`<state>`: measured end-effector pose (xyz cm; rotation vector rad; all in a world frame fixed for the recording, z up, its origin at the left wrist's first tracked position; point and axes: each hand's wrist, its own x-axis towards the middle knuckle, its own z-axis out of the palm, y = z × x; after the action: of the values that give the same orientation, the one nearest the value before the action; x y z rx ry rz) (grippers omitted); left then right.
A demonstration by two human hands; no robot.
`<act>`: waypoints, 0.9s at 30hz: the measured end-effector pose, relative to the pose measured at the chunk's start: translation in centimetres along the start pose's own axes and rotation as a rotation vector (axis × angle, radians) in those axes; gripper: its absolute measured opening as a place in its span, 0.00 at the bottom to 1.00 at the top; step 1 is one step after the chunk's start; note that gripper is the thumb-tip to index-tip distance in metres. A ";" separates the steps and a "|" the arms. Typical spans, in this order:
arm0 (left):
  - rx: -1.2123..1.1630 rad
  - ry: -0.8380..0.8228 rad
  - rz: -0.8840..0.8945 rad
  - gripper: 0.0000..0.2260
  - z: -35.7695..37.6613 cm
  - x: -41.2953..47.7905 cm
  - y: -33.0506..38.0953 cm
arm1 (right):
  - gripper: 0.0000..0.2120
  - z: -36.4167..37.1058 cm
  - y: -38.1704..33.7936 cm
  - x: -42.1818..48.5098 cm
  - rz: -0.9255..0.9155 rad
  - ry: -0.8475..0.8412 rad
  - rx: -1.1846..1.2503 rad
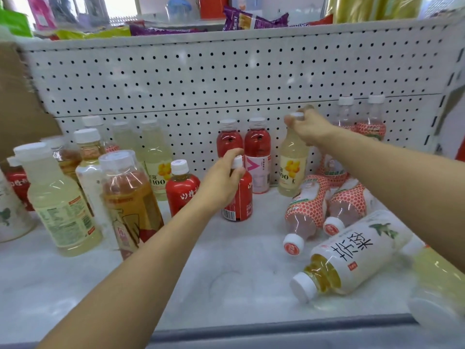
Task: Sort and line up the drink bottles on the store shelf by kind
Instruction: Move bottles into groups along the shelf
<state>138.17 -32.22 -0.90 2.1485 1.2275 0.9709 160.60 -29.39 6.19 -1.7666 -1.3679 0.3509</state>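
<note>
Now mid-sort: you have one hand on each of two upright bottles on the white store shelf (226, 273). Your left hand (221, 180) grips a red-labelled plastic bottle with a white cap (239, 197), fingers curled round the neck just under the cap. It stands mid-shelf, just right of a matching red-labelled bottle (182, 190). Your right hand (310, 129) holds a pale yellow plastic drink bottle (293, 170) by the top, fingers closed over the cap. That bottle stands near the white perforated back panel (201, 79), just right of two clear bottles of red drink (256, 144). Its likely partner, another pale yellow bottle with the same flower label (156, 165), stands well to the left. Next move, by my reading: carry the yellow one leftward, high enough to clear the red caps. Pink net-patterned bottles (305, 210) and a white-labelled tea bottle (357, 253) lie on their sides at right, not yet sorted.
</note>
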 end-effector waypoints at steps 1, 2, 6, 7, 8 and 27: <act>-0.014 -0.020 -0.012 0.22 0.0 -0.1 0.0 | 0.23 -0.2 0.2 -0.3 0.035 -0.019 -0.014; -0.018 -0.048 -0.025 0.25 0.1 -0.3 0.1 | 0.23 -0.5 0.4 -0.9 0.054 -0.046 -0.028; 0.243 -0.070 0.056 0.36 0.7 -2.0 0.5 | 0.28 -2.2 1.8 -3.7 0.050 -0.168 -0.121; 0.302 -0.048 0.128 0.36 0.9 -2.8 0.6 | 0.30 -2.7 2.3 -4.8 0.032 -0.189 -0.150; 0.333 -0.039 0.204 0.35 1.0 -3.7 0.8 | 0.30 -3.2 2.8 -5.8 0.010 -0.213 -0.178; 0.212 -0.078 -0.045 0.10 2.7 -5.5 6.8 | 0.24 -6.8 7.6 -10.3 -0.304 -0.648 -0.715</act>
<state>141.98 -40.50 0.18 2.2846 1.3879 0.7604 166.40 -41.89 1.73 -2.0375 -2.4225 0.2940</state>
